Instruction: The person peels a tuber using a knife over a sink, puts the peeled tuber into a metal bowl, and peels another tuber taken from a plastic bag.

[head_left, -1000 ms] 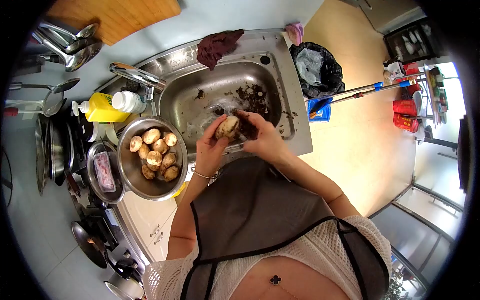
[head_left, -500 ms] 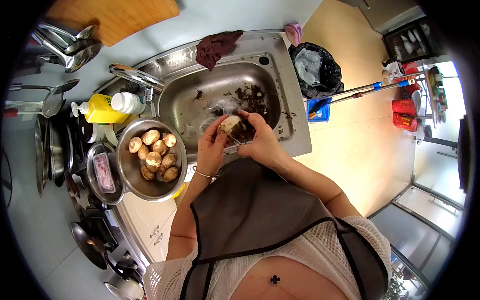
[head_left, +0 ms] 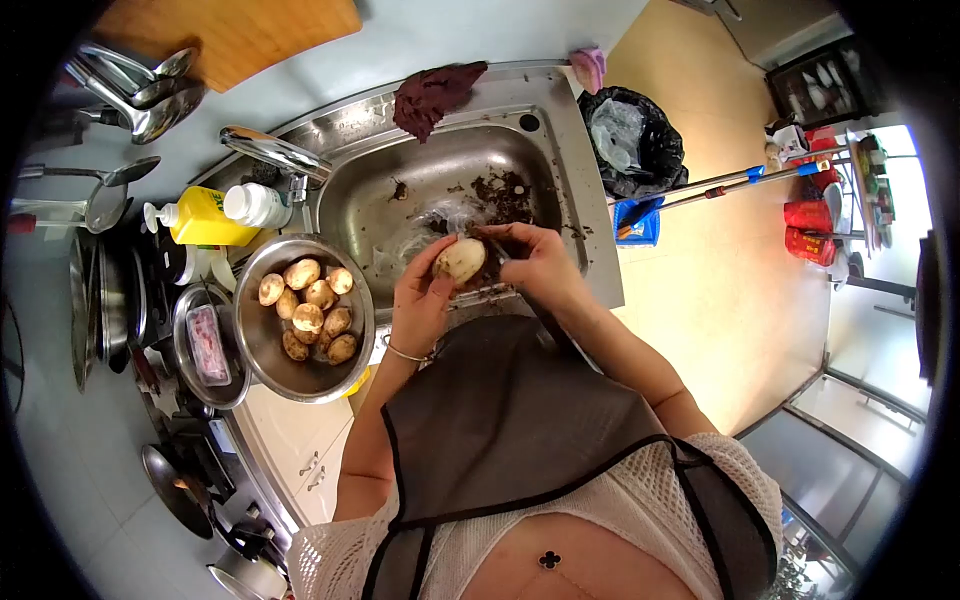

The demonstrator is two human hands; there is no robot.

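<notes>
My left hand is closed round a pale, smooth egg with brown smears, held over the front of the sink. Close beside it on the right, my right hand has its thumb and fingers bent together. Something thin and greyish, too small to name, shows between those fingers. Below the hands lies the steel sink, holding crumpled clear plastic and dark, mud-like clumps. Several brown-smeared eggs sit in a steel bowl at the left.
A faucet reaches over the sink's left corner. Beside it stand a yellow bottle and a white bottle. A maroon cloth hangs on the back rim. At right, a black-lined bin stands on the floor.
More of the egg's pale surface shows, and dark matter that was against its right side is away from it. My right hand has shifted slightly right, apart from the egg.
</notes>
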